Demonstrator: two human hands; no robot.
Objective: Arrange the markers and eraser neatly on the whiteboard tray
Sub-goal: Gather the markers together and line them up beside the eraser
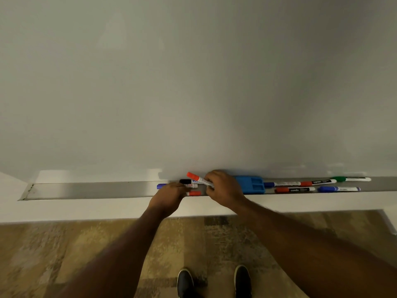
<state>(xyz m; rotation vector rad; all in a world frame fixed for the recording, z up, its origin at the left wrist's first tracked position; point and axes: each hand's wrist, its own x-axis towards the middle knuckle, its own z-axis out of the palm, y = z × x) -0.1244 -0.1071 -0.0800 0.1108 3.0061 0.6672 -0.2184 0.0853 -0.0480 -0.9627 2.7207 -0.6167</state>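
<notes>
The metal whiteboard tray (pixel 96 190) runs across the view. My right hand (pixel 221 188) grips a red-capped marker (pixel 196 178), tilted up to the left above the tray. My left hand (pixel 169 195) rests on a cluster of markers in the tray: a blue one (pixel 161 186), a black-capped one (pixel 188 182) and a red-capped one (pixel 194 193); its fingers curl over them, though the grip is hidden. A blue eraser (pixel 252 184) lies just right of my right hand. Several more markers (pixel 300 186), among them a green-capped one (pixel 352 179), lie scattered further right.
The whiteboard (pixel 193 82) fills the upper view. Below the tray is a white ledge (pixel 86 209), then wood-patterned floor (pixel 64 254) with my dark shoes (pixel 185 282). The tray's left end (pixel 28 192) holds nothing.
</notes>
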